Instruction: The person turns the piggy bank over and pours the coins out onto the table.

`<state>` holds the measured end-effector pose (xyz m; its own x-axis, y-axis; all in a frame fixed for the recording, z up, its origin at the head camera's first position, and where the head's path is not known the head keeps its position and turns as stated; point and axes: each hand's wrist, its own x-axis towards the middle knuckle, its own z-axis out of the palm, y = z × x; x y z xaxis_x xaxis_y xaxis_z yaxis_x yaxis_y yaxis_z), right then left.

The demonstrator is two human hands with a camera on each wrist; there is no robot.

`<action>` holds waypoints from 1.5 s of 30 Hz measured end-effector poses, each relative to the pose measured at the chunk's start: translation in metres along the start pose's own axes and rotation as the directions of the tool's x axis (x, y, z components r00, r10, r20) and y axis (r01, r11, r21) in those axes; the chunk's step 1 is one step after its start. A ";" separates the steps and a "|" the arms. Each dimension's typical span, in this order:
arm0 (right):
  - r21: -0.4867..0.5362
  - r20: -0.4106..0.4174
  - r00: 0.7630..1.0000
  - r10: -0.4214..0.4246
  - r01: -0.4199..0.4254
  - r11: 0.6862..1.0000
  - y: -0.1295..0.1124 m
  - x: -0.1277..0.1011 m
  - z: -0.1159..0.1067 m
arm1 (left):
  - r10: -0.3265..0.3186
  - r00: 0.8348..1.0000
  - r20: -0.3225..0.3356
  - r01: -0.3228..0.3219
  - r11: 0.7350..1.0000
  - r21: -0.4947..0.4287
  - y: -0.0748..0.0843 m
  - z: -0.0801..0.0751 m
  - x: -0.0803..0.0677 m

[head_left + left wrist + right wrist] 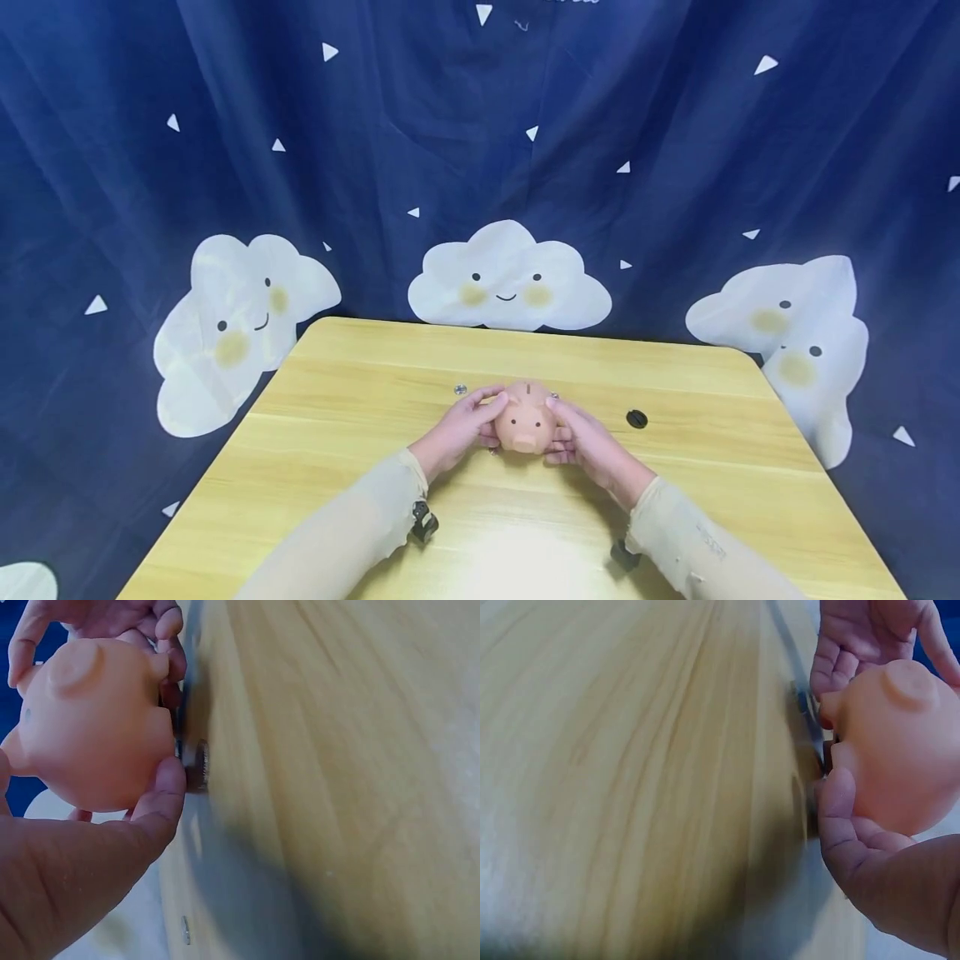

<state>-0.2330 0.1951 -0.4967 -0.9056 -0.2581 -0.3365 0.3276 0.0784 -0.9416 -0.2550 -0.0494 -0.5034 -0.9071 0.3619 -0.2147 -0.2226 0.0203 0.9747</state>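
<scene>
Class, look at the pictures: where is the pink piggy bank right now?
In the head view the piggy bank sits mid-table, held between the left hand and right hand, snout toward the person.

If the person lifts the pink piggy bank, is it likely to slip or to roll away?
The piggy bank looks smooth and rounded, so it may be somewhat slippery. The left hand and right hand cup it from both sides, which probably steadies it. Set down on its side, the round body would likely roll on the table.
</scene>
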 end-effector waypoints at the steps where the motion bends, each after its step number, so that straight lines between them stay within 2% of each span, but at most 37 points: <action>1: 0.004 -0.005 1.000 0.005 -0.005 1.000 -0.001 0.001 0.000 | 0.001 1.000 -0.006 -0.001 1.000 0.001 0.001 0.000 0.000; 3: 0.003 -0.009 1.000 -0.029 0.029 1.000 -0.005 0.001 0.000 | 0.037 0.999 -0.008 -0.037 0.999 -0.005 0.005 0.001 0.000; 5: -0.024 -0.024 0.992 -0.124 0.123 0.992 -0.009 -0.003 0.000 | 0.114 0.993 -0.017 -0.114 0.993 0.004 0.012 0.002 -0.003; 6: -0.036 -0.027 0.979 -0.201 0.200 0.979 -0.010 -0.005 -0.001 | 0.168 0.986 -0.013 -0.168 0.986 0.014 0.017 0.003 -0.006; 9: -0.074 -0.032 0.913 -0.407 0.404 0.912 -0.014 -0.011 -0.003 | 0.318 0.948 0.011 -0.318 0.945 0.077 0.029 0.005 -0.012; 10: -0.081 -0.027 0.897 -0.440 0.437 0.896 -0.014 -0.012 -0.004 | 0.345 0.939 0.019 -0.345 0.933 0.102 0.031 0.005 -0.012; 11: -0.081 -0.021 0.894 -0.448 0.445 0.892 -0.013 -0.012 -0.006 | 0.353 0.935 0.034 -0.355 0.927 0.122 0.031 0.005 -0.012; 16: -0.056 0.012 0.947 -0.322 0.322 0.945 -0.001 -0.007 -0.011 | 0.270 0.960 0.071 -0.278 0.950 0.142 0.016 -0.001 -0.006; 23: -0.042 0.016 0.938 -0.347 0.347 0.937 0.003 -0.001 -0.014 | 0.295 0.954 0.060 -0.300 0.948 0.104 0.016 0.000 -0.005; 26: -0.054 0.008 0.950 -0.313 0.313 0.948 0.004 -0.001 -0.012 | 0.251 0.967 0.047 -0.254 0.964 0.079 0.013 0.000 -0.006; 29: -0.044 -0.020 0.975 -0.221 0.220 0.975 0.001 -0.003 -0.007 | 0.176 0.984 0.027 -0.177 0.983 0.043 0.010 0.002 -0.005; 33: 0.011 -0.010 1.000 -0.025 0.026 1.000 -0.005 -0.005 -0.001 | 0.048 0.999 -0.025 -0.047 0.998 0.034 0.008 0.005 -0.004; 36: 0.085 0.086 0.994 0.071 -0.078 0.993 -0.009 -0.005 -0.003 | -0.008 0.998 -0.055 0.011 0.999 0.052 0.010 0.006 -0.004; 38: 0.172 0.176 0.981 0.084 -0.115 0.978 -0.009 -0.004 -0.008 | -0.008 0.998 -0.059 0.012 0.998 0.056 0.013 0.007 -0.005; 42: 0.380 0.346 0.938 -0.013 -0.128 0.916 -0.004 -0.001 -0.018 | 0.067 0.995 -0.069 -0.063 0.996 0.059 0.023 0.008 -0.007; 45: 0.496 0.410 0.901 -0.140 -0.091 0.864 0.002 0.001 -0.023 | 0.127 0.988 -0.084 -0.124 0.992 0.036 0.030 0.010 -0.009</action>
<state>-0.2391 0.2167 -0.4990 -0.7515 -0.6387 -0.1655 0.4990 -0.3861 -0.7758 -0.2506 -0.0430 -0.4713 -0.9549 0.2816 -0.0940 -0.0953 0.0092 0.9954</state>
